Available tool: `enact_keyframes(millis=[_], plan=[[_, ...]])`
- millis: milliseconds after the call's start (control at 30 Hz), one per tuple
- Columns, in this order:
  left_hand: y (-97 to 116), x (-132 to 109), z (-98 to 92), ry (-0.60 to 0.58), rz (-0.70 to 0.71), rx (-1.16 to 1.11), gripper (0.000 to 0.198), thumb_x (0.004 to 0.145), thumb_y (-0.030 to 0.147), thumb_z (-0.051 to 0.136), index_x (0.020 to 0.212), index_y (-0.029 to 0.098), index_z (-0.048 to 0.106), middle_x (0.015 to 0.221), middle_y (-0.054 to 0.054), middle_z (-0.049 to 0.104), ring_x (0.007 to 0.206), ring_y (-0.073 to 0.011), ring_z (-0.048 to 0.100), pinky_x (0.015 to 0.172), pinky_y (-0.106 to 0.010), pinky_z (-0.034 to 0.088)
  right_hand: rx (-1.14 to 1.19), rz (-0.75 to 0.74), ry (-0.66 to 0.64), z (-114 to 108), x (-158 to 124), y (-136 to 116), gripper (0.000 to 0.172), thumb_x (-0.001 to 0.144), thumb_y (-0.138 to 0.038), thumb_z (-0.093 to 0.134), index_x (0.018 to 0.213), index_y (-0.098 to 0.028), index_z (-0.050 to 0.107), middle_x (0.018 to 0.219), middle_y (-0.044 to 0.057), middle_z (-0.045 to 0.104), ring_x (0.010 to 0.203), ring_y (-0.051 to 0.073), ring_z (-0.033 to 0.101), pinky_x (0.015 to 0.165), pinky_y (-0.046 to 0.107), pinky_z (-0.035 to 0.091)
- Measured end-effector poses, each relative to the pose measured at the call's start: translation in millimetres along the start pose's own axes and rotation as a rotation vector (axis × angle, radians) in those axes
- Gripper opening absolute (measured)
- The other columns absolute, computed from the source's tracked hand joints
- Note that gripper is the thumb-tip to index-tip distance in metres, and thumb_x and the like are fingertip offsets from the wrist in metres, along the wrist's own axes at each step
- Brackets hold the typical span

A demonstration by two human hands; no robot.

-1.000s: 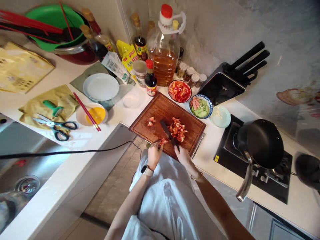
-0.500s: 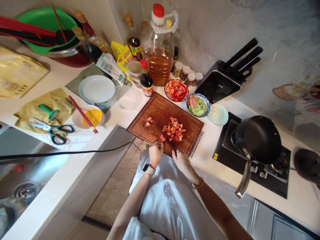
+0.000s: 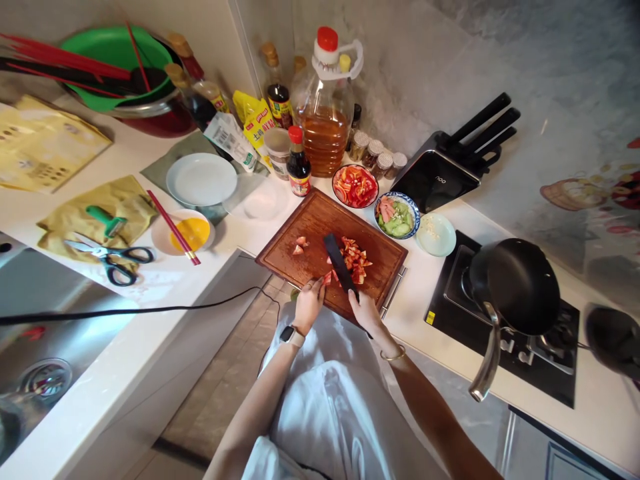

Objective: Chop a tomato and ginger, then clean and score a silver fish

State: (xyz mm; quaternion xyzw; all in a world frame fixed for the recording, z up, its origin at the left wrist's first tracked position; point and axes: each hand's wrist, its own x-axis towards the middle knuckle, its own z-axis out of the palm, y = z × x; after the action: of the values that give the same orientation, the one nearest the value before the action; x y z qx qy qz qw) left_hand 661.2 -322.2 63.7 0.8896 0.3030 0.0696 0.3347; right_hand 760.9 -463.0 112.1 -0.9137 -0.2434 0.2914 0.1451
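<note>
A wooden cutting board (image 3: pixel 295 223) lies at the counter's front edge. My right hand (image 3: pixel 368 312) is closed around the handle of a dark-bladed knife (image 3: pixel 338 257), whose blade points away from me over the board. My left hand (image 3: pixel 308 305), at the board's near edge, pinches a red tomato piece (image 3: pixel 327 278) just left of the blade. Right of the knife sits a pile of chopped tomato (image 3: pixel 356 259), partly covered by the blade. A few smaller tomato bits (image 3: pixel 300 245) lie apart on the left of the board.
Behind the board stand a bowl of red slices (image 3: pixel 355 186), a bowl of cucumber (image 3: pixel 397 215), a soy sauce bottle (image 3: pixel 299 167) and an oil jug (image 3: pixel 325 127). At right are a knife block (image 3: pixel 434 177) and a wok (image 3: pixel 523 287) on the stove. Scissors (image 3: pixel 107 255) lie left.
The knife blade has turned and now shows broadside across the board, beside the tomato pile. My right hand has shifted slightly right; the left still pinches the tomato piece. The camera view shifted a little.
</note>
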Motion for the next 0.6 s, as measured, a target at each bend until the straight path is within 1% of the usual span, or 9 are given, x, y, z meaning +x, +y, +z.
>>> enact_keyframes(millis=[67,133,233,300,433,600], plan=[[-2.5,3.6,-3.2,0.034,-0.035,-0.079,0.025,0.091,0.025,0.047,0.107,0.016,0.065,0.101,-0.010,0.070,0.090,-0.0207,0.066,0.083,-0.030,0.049,-0.047,-0.028,0.015,-4.8,-9.3,-0.9,0.040,0.098,-0.037,0.034,0.092,-0.014,0.066,0.083,0.011,0.073,0.080,0.020,0.070,0.067,0.022,0.043],[-4.0,6.2,-5.7,0.056,-0.092,-0.159,0.020,0.089,0.026,0.052,0.100,0.017,0.067,0.094,-0.008,0.072,0.083,-0.0193,0.067,0.079,-0.028,0.049,-0.096,-0.058,0.026,-5.9,-19.0,-5.0,0.039,0.098,-0.036,0.035,0.090,-0.014,0.065,0.080,0.011,0.072,0.075,0.019,0.069,0.064,0.022,0.042],[-4.8,7.4,-7.7,0.077,-0.164,-0.240,0.017,0.087,0.027,0.055,0.094,0.018,0.068,0.088,-0.006,0.073,0.075,-0.0170,0.067,0.073,-0.025,0.049,-0.152,-0.064,0.024,-2.5,-29.3,-11.8,0.037,0.097,-0.035,0.036,0.091,-0.014,0.065,0.080,0.011,0.072,0.071,0.018,0.068,0.060,0.022,0.041],[-5.1,6.9,-7.9,0.090,-0.188,-0.273,0.017,0.086,0.027,0.055,0.091,0.018,0.069,0.086,-0.005,0.073,0.072,-0.0159,0.067,0.071,-0.023,0.048,-0.181,-0.051,0.005,0.6,-32.3,-14.5,0.036,0.097,-0.034,0.037,0.092,-0.014,0.066,0.080,0.011,0.072,0.070,0.018,0.068,0.060,0.022,0.041],[-6.9,5.9,-6.6,0.106,-0.184,-0.296,0.017,0.085,0.027,0.055,0.086,0.017,0.070,0.080,-0.003,0.073,0.068,-0.0143,0.065,0.068,-0.022,0.045,-0.216,-0.012,-0.035,2.8,-31.5,-18.2,0.036,0.098,-0.033,0.037,0.095,-0.013,0.066,0.080,0.012,0.072,0.070,0.018,0.068,0.058,0.023,0.041],[-13.7,6.7,-4.2,0.087,-0.111,-0.267,0.020,0.087,0.029,0.053,0.083,0.017,0.069,0.076,-0.004,0.071,0.066,-0.0138,0.063,0.066,-0.022,0.043,-0.194,0.009,-0.056,5.8,-19.8,-26.1,0.034,0.097,-0.034,0.038,0.097,-0.014,0.066,0.082,0.013,0.072,0.072,0.020,0.069,0.061,0.024,0.042]])
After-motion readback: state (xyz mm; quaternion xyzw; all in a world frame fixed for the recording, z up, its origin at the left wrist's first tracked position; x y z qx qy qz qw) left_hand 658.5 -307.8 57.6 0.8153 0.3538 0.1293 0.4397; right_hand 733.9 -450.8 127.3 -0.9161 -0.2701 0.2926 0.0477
